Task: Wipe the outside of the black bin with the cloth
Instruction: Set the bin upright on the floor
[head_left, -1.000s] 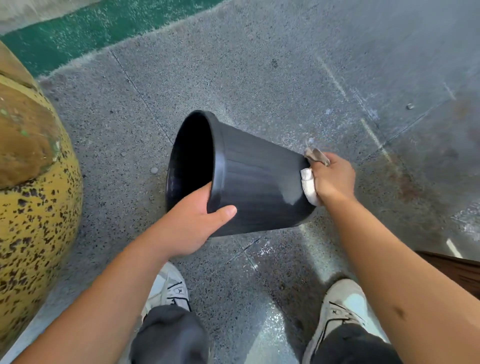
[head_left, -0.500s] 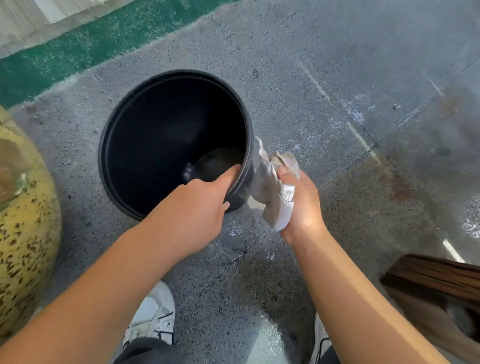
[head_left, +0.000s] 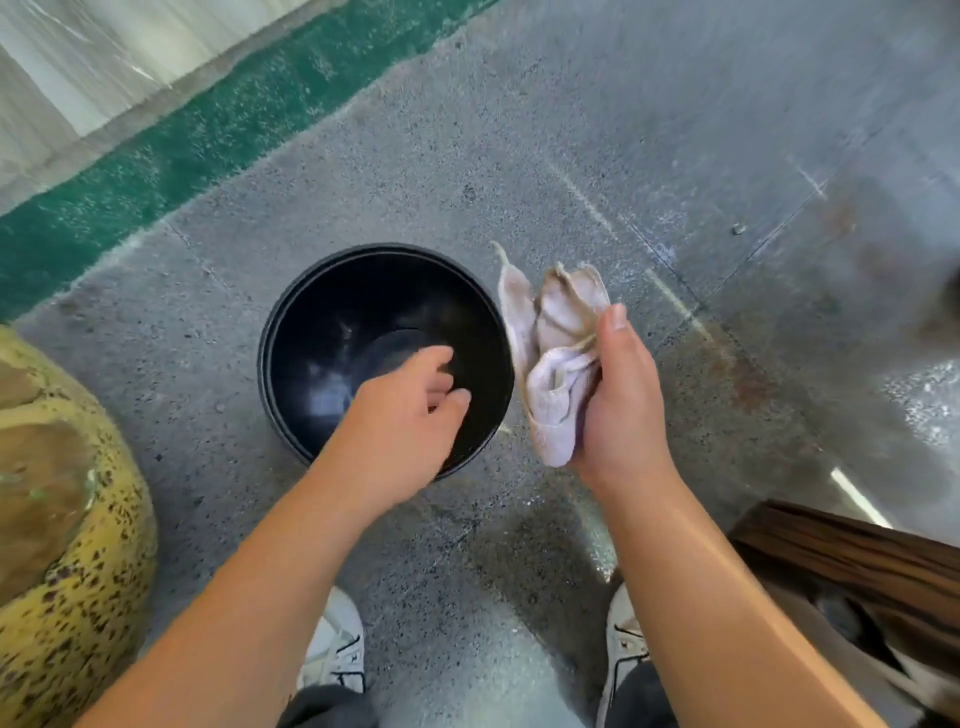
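Released, bin (head_left: 291, 364) stands upright; right hand (head_left: 621, 410) grips cloth (head_left: 550, 364).

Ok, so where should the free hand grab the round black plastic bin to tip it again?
Grip the near rim of the round black plastic bin from above with the left hand: it stands upright, mouth open, so fingers can probably hook inside, thumb outside.

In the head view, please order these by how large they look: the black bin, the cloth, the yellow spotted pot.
1. yellow spotted pot, cut off and nearer, so unsure
2. black bin
3. cloth, smallest
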